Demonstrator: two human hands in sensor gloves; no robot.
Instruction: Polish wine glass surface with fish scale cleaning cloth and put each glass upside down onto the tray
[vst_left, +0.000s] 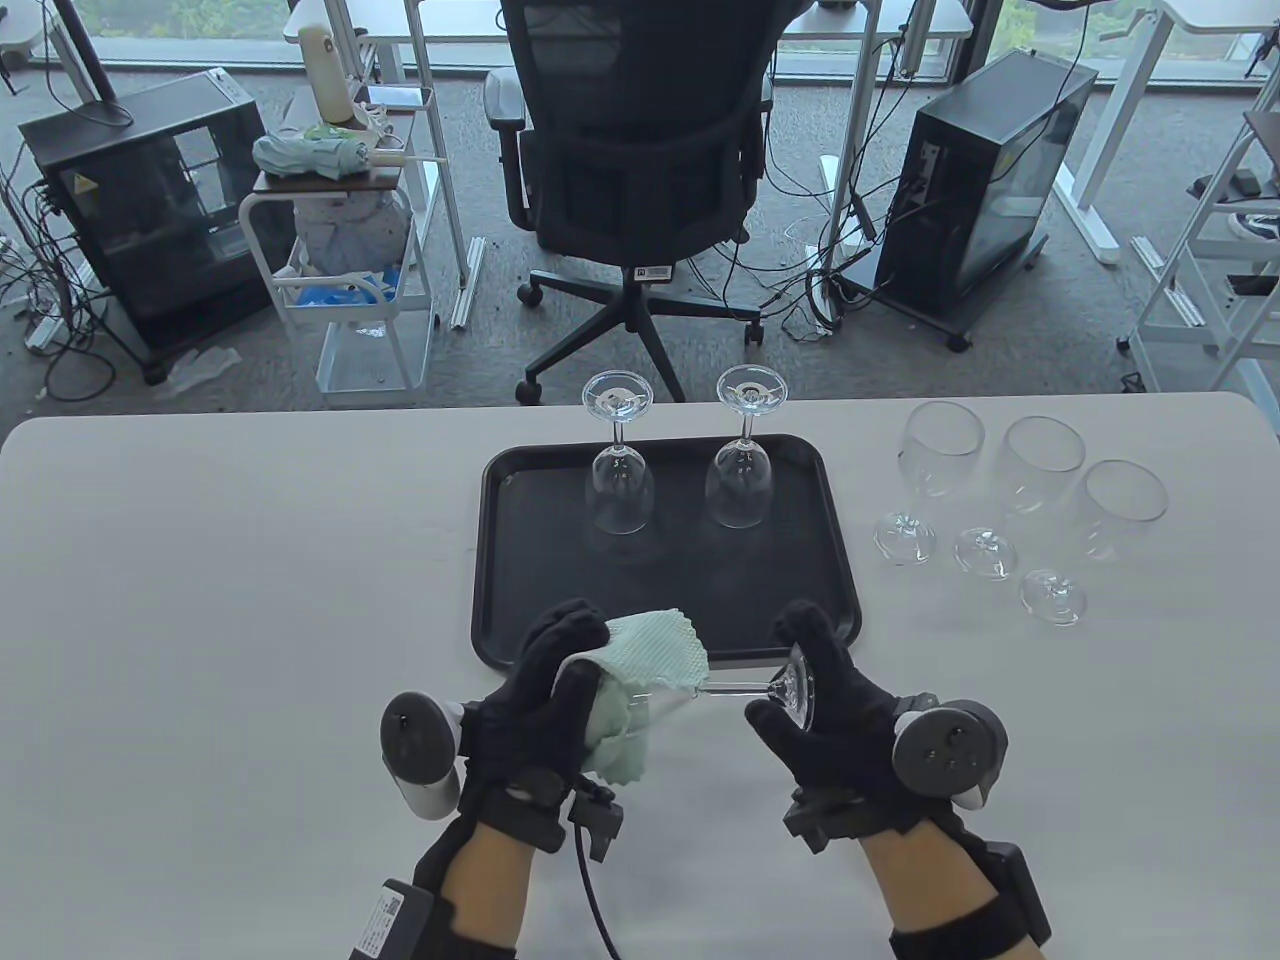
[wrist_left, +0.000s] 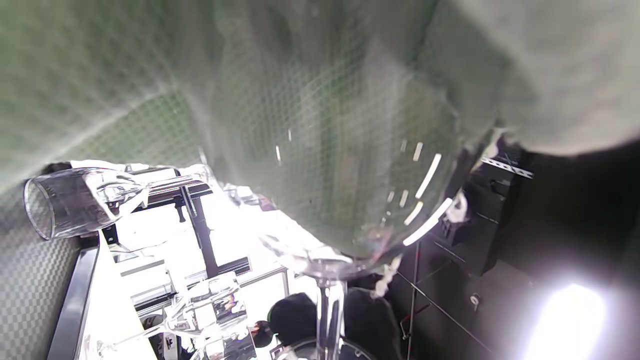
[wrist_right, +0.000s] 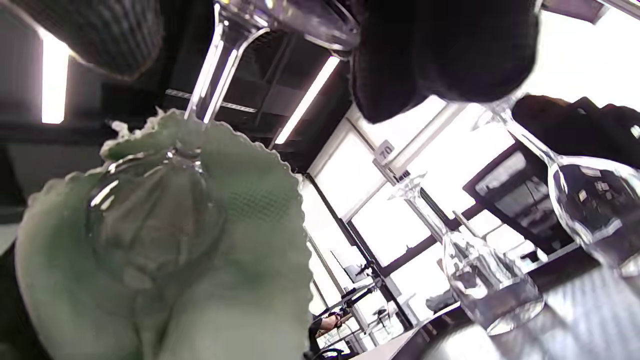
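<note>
A wine glass (vst_left: 742, 686) lies sideways between my hands, just in front of the black tray (vst_left: 520, 560). My left hand (vst_left: 560, 680) grips its bowl through the pale green fish scale cloth (vst_left: 655, 655), which wraps and hides most of the bowl. My right hand (vst_left: 815, 690) holds the round foot (vst_left: 795, 688) between thumb and fingers. In the left wrist view the cloth (wrist_left: 310, 100) fills the frame behind the bowl (wrist_left: 350, 200). The right wrist view shows the wrapped bowl (wrist_right: 155, 225) and stem (wrist_right: 212, 75). Two glasses (vst_left: 622, 470) (vst_left: 742, 462) stand upside down on the tray.
Three more wine glasses (vst_left: 925, 480) (vst_left: 1020, 490) (vst_left: 1095, 530) stand upright on the white table (vst_left: 200, 600), right of the tray. Beyond the table's far edge are an office chair (vst_left: 640, 160), a white cart (vst_left: 340, 270) and computer cases.
</note>
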